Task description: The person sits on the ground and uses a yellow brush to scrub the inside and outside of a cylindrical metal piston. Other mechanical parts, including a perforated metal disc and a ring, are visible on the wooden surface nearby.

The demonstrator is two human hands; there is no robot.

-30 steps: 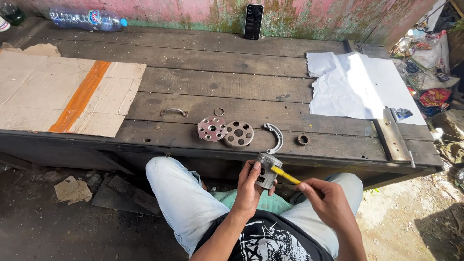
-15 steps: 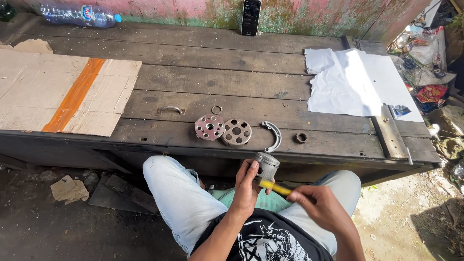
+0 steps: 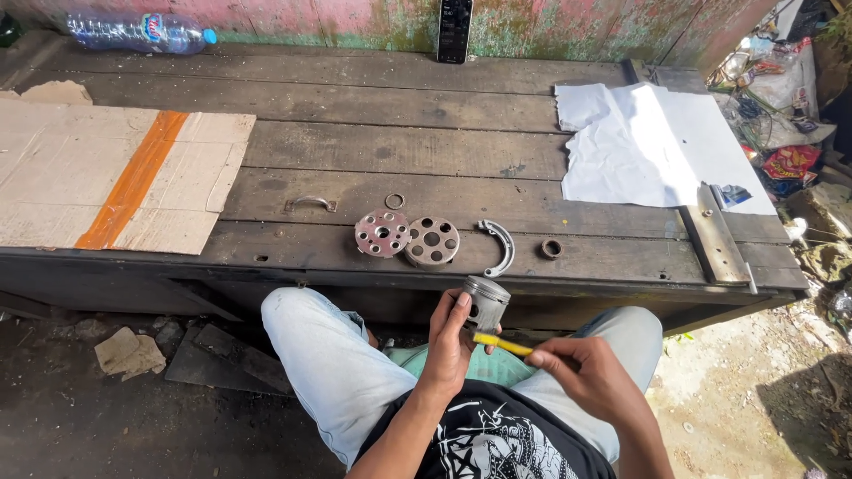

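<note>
My left hand (image 3: 448, 341) grips a grey metal piston (image 3: 486, 302), held upright above my lap just in front of the wooden table's edge (image 3: 355, 270). My right hand (image 3: 581, 377) holds a thin yellow-handled tool (image 3: 502, 343) whose tip points left at the lower side of the piston. On the table near the edge lie two round perforated metal discs (image 3: 382, 233) (image 3: 432, 241), a curved metal clip (image 3: 501, 247), a small ring (image 3: 551, 249) and a thin ring (image 3: 394, 201).
A flat cardboard sheet with an orange stripe (image 3: 115, 177) covers the table's left. White paper (image 3: 648, 146) lies at the right by a metal bar (image 3: 714, 239). A plastic bottle (image 3: 138, 31) and a phone (image 3: 454, 28) sit by the back wall. Litter lies right.
The piston and both hands have shifted slightly; the yellow tool's tip has come closer in against the piston's lower side. The parts on the table have not moved.
</note>
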